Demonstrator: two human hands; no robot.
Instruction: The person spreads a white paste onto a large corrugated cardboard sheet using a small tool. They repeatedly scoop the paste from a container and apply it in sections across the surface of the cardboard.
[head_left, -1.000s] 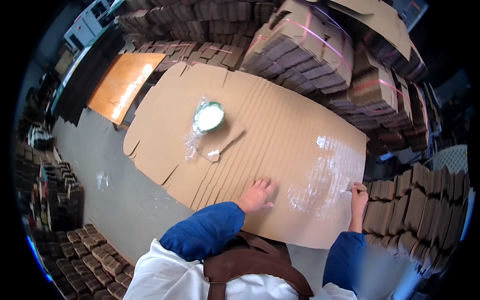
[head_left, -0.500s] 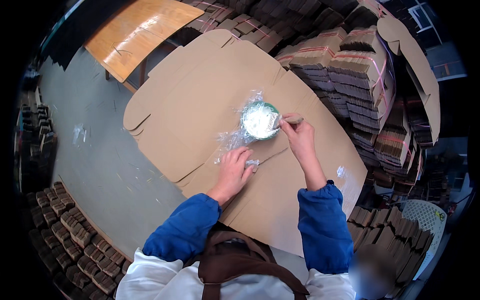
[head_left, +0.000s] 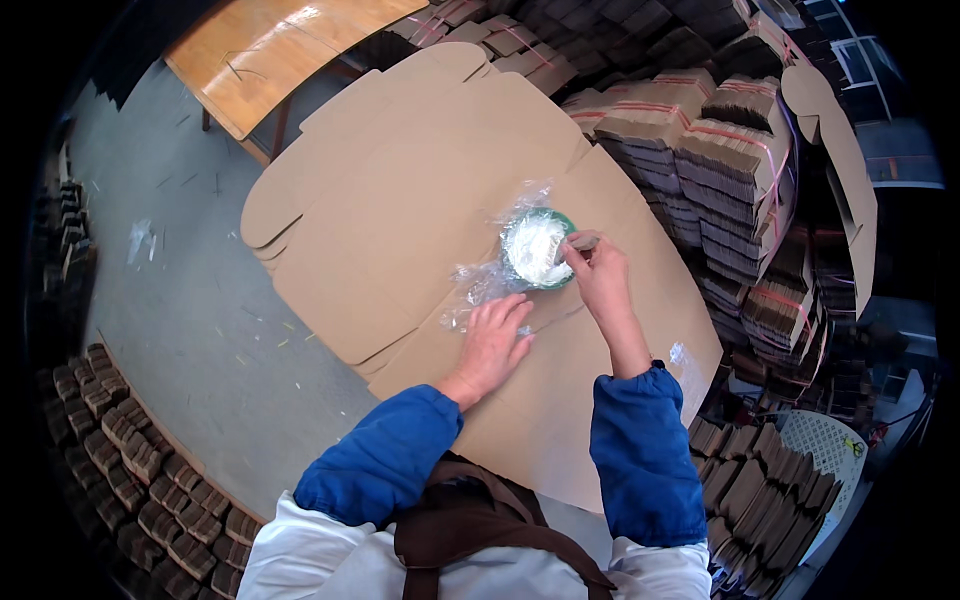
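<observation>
Now that my right hand (head_left: 604, 285) has left the shiny patch (head_left: 684, 363) on the cardboard sheet (head_left: 380, 200), I pinch a small flat piece (head_left: 586, 241) over the green-rimmed bowl (head_left: 565, 218) standing there, bringing its white contents (head_left: 530, 245) within reach, my left hand (head_left: 490, 345) loosely spread beside crumpled film (head_left: 478, 288).

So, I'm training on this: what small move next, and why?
Perhaps scoop a little of the white contents with the small flat piece: the right hand pinches it with its tip at the green-rimmed container, and a shiny patch shows on the cardboard.
</observation>
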